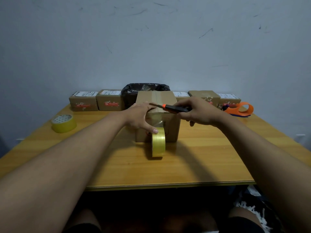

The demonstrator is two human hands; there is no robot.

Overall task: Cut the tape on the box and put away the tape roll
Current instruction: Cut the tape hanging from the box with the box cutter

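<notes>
A cardboard box (165, 100) stands mid-table with a strip of clear tape running over its top and down its front. A yellowish tape roll (158, 143) stands on edge against the box front, still joined to that strip. My left hand (140, 117) rests on the box's top left edge, fingers spread, thumb touching the roll's top. My right hand (200, 111) grips an orange-and-black utility knife (175, 108), held level with its blade over the box's front top edge at the tape.
A second tape roll (63, 123) lies flat at the table's left. Several small cartons (84, 100) line the far edge beside a black-lined bin (133, 92). An orange tape dispenser (240, 109) sits at the right. The wooden table's (202, 165) near edge is close to me.
</notes>
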